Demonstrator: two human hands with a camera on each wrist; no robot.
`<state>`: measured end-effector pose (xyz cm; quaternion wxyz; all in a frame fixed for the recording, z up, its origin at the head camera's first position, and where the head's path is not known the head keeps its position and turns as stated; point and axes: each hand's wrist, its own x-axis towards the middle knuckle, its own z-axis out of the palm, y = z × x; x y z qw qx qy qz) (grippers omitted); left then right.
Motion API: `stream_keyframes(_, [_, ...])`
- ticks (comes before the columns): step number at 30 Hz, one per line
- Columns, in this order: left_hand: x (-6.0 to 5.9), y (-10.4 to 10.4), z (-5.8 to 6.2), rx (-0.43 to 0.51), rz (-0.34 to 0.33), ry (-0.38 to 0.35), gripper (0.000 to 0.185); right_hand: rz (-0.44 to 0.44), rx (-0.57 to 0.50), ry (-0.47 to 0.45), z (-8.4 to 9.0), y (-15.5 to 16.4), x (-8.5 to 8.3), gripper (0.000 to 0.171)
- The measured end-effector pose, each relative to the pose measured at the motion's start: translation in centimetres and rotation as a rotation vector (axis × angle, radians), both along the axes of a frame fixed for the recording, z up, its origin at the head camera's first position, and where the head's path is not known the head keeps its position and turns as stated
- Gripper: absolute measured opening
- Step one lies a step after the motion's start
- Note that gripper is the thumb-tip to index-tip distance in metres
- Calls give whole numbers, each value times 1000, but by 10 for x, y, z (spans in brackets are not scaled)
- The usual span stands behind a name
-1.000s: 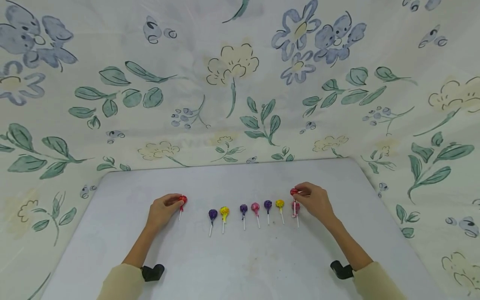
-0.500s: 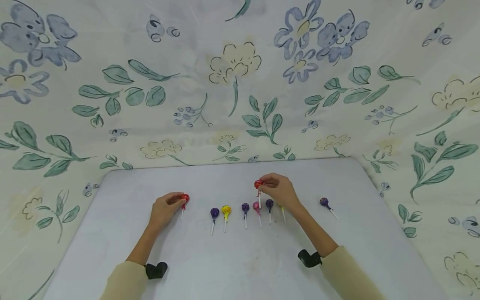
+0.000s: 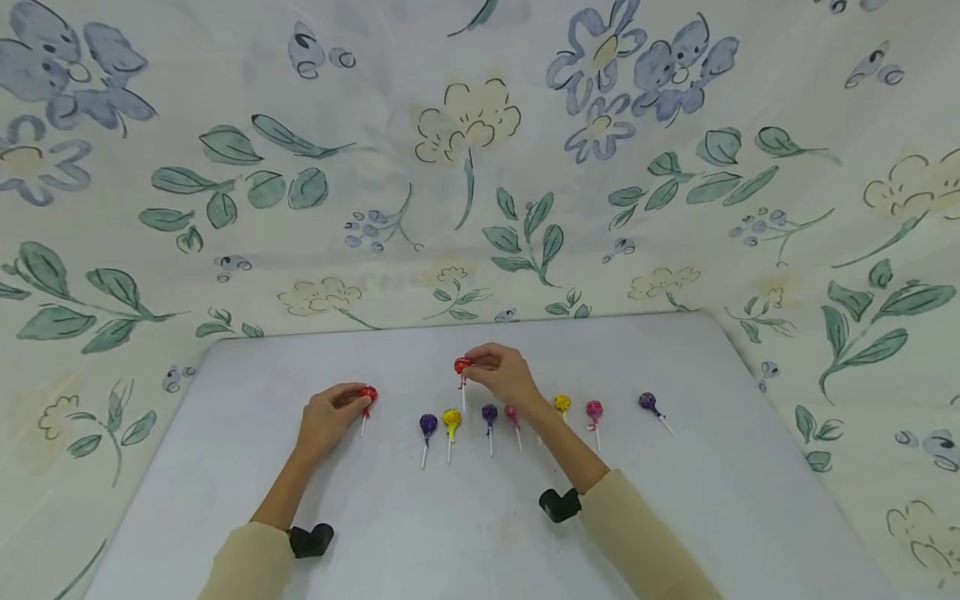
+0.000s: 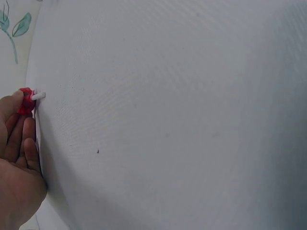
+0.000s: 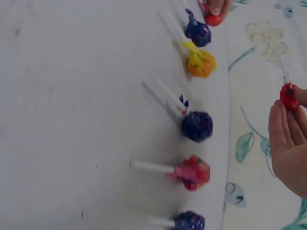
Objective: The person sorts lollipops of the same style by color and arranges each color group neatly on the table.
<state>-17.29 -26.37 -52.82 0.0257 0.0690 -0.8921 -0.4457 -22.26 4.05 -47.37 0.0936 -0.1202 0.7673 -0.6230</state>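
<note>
My left hand (image 3: 327, 423) pinches a red lollipop (image 3: 367, 394) by its wrapped head at the left of the table, its white stick pointing toward me. In the left wrist view, thumb and fingertips hold that red head (image 4: 26, 101). My right hand (image 3: 507, 377) grips a second red lollipop (image 3: 461, 365) behind the row, stick hanging down. The right wrist view shows this lollipop (image 5: 289, 97) raised above the tabletop. Nearest it in the row are a yellow lollipop (image 3: 452, 420) and a purple lollipop (image 3: 489, 415). A pink lollipop (image 3: 512, 414) is partly covered by my right wrist.
Another purple lollipop (image 3: 428, 426) lies left of the yellow one. Right of my forearm lie a yellow lollipop (image 3: 562, 404), a pink lollipop (image 3: 594, 410) and, farther out, a tilted purple lollipop (image 3: 649, 403). A floral cloth (image 3: 390, 167) hangs behind the white table (image 3: 420, 542).
My right hand has carried its red lollipop leftward behind the row, from above the rightmost pink lollipop to near the middle. My left hand has stayed in place with its red lollipop.
</note>
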Motion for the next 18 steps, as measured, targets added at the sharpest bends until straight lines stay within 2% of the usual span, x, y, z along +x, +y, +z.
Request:
stream_keyframes(8, [-1, -1, -3, -2, 10, 0, 34, 48, 28, -5, -9, -29, -9, 31])
stream_keyframes(12, [-1, -1, -3, 3, 11, -1, 34, 77, 80, 12, -13, -42, -12, 29])
stream_keyframes(18, [-3, -1, -4, -2, 3, -16, 35, 86, 143, -39, -16, -62, -15, 26])
